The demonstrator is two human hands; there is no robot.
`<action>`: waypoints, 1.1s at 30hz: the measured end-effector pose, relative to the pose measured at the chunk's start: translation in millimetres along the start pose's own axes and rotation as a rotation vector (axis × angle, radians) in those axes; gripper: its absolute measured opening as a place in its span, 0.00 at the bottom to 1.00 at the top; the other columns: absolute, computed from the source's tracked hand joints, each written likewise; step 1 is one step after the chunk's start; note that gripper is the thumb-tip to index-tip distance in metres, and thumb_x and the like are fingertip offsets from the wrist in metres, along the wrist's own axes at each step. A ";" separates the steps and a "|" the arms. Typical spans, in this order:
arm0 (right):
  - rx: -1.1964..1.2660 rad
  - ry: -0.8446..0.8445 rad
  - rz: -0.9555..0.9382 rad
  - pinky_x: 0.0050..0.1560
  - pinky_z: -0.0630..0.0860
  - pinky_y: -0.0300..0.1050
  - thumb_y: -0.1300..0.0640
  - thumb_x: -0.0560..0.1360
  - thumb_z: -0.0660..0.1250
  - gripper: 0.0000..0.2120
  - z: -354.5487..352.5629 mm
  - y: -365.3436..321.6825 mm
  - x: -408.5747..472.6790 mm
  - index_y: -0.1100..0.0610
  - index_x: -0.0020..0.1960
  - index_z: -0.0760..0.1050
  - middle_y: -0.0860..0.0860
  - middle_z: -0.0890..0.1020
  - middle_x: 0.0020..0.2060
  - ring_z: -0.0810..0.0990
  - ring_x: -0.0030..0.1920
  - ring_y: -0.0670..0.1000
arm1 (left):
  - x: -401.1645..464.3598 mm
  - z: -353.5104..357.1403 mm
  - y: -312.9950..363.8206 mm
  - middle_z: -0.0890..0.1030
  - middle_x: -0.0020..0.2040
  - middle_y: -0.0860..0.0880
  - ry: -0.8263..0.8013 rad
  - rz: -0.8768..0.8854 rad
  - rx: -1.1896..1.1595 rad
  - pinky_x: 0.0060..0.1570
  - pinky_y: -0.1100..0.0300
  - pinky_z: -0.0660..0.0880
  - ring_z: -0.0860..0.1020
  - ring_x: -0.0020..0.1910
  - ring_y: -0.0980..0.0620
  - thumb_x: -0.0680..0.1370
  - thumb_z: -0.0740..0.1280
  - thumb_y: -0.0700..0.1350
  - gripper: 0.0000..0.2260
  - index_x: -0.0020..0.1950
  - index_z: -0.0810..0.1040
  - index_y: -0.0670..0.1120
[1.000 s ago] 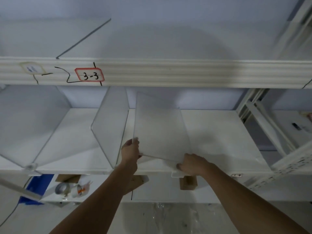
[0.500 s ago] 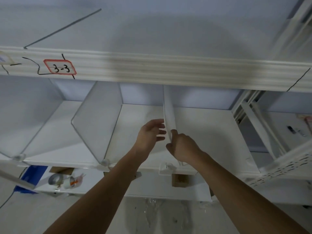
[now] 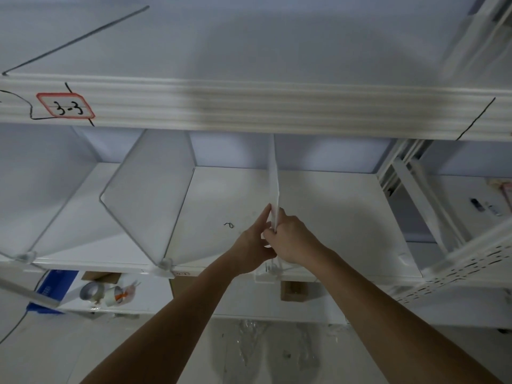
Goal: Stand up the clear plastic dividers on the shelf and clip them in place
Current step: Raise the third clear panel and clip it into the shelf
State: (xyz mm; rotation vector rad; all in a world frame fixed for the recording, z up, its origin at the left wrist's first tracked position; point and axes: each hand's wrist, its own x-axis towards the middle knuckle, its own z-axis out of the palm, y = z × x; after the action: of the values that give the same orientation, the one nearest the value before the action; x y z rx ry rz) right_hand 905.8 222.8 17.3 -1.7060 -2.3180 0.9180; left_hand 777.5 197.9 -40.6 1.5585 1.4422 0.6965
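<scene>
A clear plastic divider [image 3: 274, 178] stands upright and edge-on in the middle of the white shelf [image 3: 340, 217]. My left hand [image 3: 253, 245] presses against its left side and my right hand [image 3: 291, 239] grips its front edge from the right. Just below my hands a white clip [image 3: 270, 273] sits on the shelf's front lip. A second clear divider [image 3: 149, 195] stands to the left in its own clip [image 3: 165, 265]. A third divider [image 3: 41, 189] stands at the far left, partly cut off.
The upper shelf's front rail [image 3: 249, 106] carries a red-bordered label "3-3" [image 3: 66, 106]. Tape rolls [image 3: 108, 293] and a blue box [image 3: 55, 286] lie on the lower shelf. A perforated white shelf upright [image 3: 457, 261] stands at the right. A small black squiggle [image 3: 228, 225] marks the shelf.
The divider went from lying tilted and flat-faced on the shelf to standing upright and edge-on. Both hands closed in on its front edge, and my view shifted right.
</scene>
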 end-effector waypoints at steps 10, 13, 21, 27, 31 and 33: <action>0.051 0.015 0.011 0.53 0.83 0.57 0.50 0.82 0.58 0.23 -1.0 -4.6 0.1 0.59 0.74 0.63 0.58 0.83 0.53 0.84 0.48 0.58 | -3.8 -5.0 6.4 0.81 0.64 0.46 0.021 0.017 0.074 0.62 0.48 0.78 0.83 0.56 0.48 0.75 0.74 0.39 0.49 0.82 0.42 0.56; 0.060 0.023 0.024 0.53 0.84 0.57 0.50 0.82 0.58 0.23 0.7 -4.2 -0.3 0.59 0.73 0.64 0.58 0.84 0.53 0.84 0.48 0.57 | -4.3 -3.8 6.2 0.81 0.65 0.46 0.029 0.030 0.091 0.63 0.48 0.78 0.83 0.56 0.48 0.75 0.74 0.39 0.49 0.82 0.42 0.56; 0.053 0.013 0.038 0.52 0.83 0.56 0.50 0.82 0.58 0.23 1.1 -6.8 1.0 0.57 0.75 0.62 0.58 0.83 0.52 0.84 0.47 0.57 | -5.7 -3.5 6.0 0.80 0.65 0.49 0.040 0.053 0.118 0.62 0.52 0.79 0.83 0.56 0.50 0.75 0.74 0.39 0.49 0.82 0.42 0.53; 0.069 0.027 0.050 0.51 0.84 0.56 0.50 0.82 0.57 0.24 5.1 -9.4 -1.0 0.55 0.75 0.60 0.58 0.84 0.49 0.85 0.46 0.56 | -10.0 0.9 17.0 0.83 0.60 0.46 0.104 0.005 0.222 0.54 0.59 0.80 0.83 0.50 0.50 0.76 0.73 0.44 0.48 0.82 0.41 0.50; 0.052 0.031 0.063 0.51 0.83 0.58 0.48 0.83 0.53 0.20 6.8 -11.6 -4.1 0.57 0.70 0.64 0.59 0.84 0.46 0.84 0.45 0.58 | -7.2 13.6 17.3 0.85 0.50 0.44 0.129 -0.069 0.308 0.41 0.64 0.74 0.81 0.40 0.51 0.80 0.66 0.46 0.36 0.81 0.48 0.46; 0.048 0.044 0.062 0.51 0.82 0.59 0.46 0.85 0.49 0.20 7.0 -14.5 -6.2 0.59 0.66 0.66 0.60 0.84 0.44 0.84 0.44 0.59 | -7.4 19.1 17.1 0.84 0.53 0.44 0.148 -0.064 0.396 0.44 0.64 0.74 0.82 0.48 0.50 0.82 0.62 0.46 0.27 0.78 0.58 0.40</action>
State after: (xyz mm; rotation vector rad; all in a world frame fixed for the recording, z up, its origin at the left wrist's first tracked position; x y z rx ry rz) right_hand 892.9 211.9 20.9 -1.7693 -2.2093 0.9282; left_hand 800.9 187.4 -33.2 1.7771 1.8152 0.5167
